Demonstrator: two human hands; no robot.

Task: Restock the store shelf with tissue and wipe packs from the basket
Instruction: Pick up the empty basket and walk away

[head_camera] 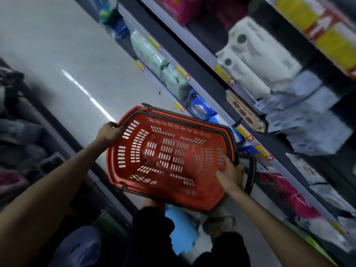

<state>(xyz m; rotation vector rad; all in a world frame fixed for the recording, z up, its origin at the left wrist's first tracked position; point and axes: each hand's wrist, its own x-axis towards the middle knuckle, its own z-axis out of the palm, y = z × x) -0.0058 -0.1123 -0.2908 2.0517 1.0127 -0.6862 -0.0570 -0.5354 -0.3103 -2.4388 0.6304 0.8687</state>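
Head view: red plastic basket (169, 157) held up in the aisle, tilted so its slotted inside faces the camera. It looks empty, no packs visible inside. Left hand (109, 132) has its grip curled over the far-left rim corner, pinching the rim. Right hand (230, 173) holds the right end, fingers (221, 160) pressed flat inside the wall, thumb apparently behind the rim; black handle (251, 174) hangs loose just beside that hand.

Progress, judged from this: basket seems unloaded, so restocking is at or near the end. Shelf unit (202, 74) to the right carries white paper-roll packs (258, 56), pale grey-blue soft packs (308, 120) heaped somewhat untidily, green-white wipe-like packs (152, 54) lower down, pink packs (289, 191) near the floor end. Left to do, probably: tidy the heaped packs, put the basket away. A light blue pack (181, 226) lies low between the person's legs under the basket; it may still need shelving, cannot tell.

Hard to make out: heavy motion blur on the shelves, labels unreadable, yellow price tags (181, 71) only as smears. Basket underside and the floor beneath it are hidden. Dark items at the left edge are unidentifiable. Top shelf yellow packs (331, 41) cut off by the frame.
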